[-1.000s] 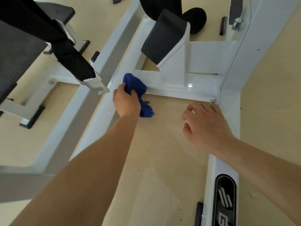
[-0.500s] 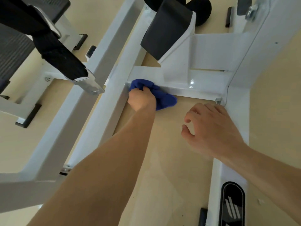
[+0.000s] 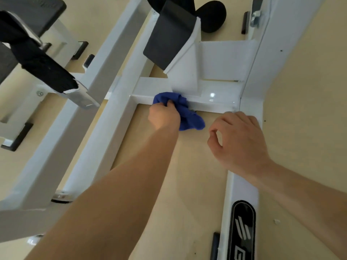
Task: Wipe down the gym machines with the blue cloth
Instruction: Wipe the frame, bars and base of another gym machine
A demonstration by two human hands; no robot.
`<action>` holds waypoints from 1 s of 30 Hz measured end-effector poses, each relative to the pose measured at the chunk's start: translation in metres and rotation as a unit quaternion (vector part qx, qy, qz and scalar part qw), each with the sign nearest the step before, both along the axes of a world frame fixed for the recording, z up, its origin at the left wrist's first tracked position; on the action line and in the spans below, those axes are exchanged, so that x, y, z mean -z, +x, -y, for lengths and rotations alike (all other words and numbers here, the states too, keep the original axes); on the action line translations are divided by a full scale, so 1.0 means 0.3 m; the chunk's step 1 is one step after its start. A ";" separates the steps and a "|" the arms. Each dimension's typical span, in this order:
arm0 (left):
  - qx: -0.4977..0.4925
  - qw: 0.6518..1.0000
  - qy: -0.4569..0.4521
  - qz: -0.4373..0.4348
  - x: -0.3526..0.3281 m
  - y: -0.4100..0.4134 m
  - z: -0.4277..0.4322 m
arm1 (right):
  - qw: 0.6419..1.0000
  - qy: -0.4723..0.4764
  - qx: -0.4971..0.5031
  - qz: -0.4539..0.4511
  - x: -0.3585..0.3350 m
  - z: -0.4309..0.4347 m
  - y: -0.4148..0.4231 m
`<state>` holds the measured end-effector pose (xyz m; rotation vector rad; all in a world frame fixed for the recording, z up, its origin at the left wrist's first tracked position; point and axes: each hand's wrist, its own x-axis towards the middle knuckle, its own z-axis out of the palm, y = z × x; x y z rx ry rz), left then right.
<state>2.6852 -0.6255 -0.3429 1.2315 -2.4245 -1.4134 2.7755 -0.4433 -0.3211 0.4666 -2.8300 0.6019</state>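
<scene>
My left hand (image 3: pixel 163 117) grips a bunched blue cloth (image 3: pixel 185 111) and presses it against the front face of a white horizontal crossbar (image 3: pixel 216 99) of the gym machine frame, near the floor. Part of the cloth hangs below the bar toward the right. My right hand (image 3: pixel 238 141) hovers to the right with fingers loosely curled and holds nothing; it lies over the white side rail (image 3: pixel 242 186). A black pad (image 3: pixel 169 36) on a white bracket stands just above the crossbar.
White frame beams (image 3: pixel 105 72) run diagonally on the left over the beige floor. A black strap with a metal end (image 3: pixel 56 77) hangs at upper left. A black roller pad (image 3: pixel 212 15) sits at the top. A black logo plate (image 3: pixel 242 231) marks the right rail.
My left hand has slid the cloth rightward along the crossbar, from its left end toward the middle. My right hand has stayed near the right rail.
</scene>
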 end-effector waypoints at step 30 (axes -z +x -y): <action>0.352 0.845 -0.400 0.049 -0.207 0.495 0.256 | 0.986 0.083 -0.138 0.048 -0.078 0.301 0.119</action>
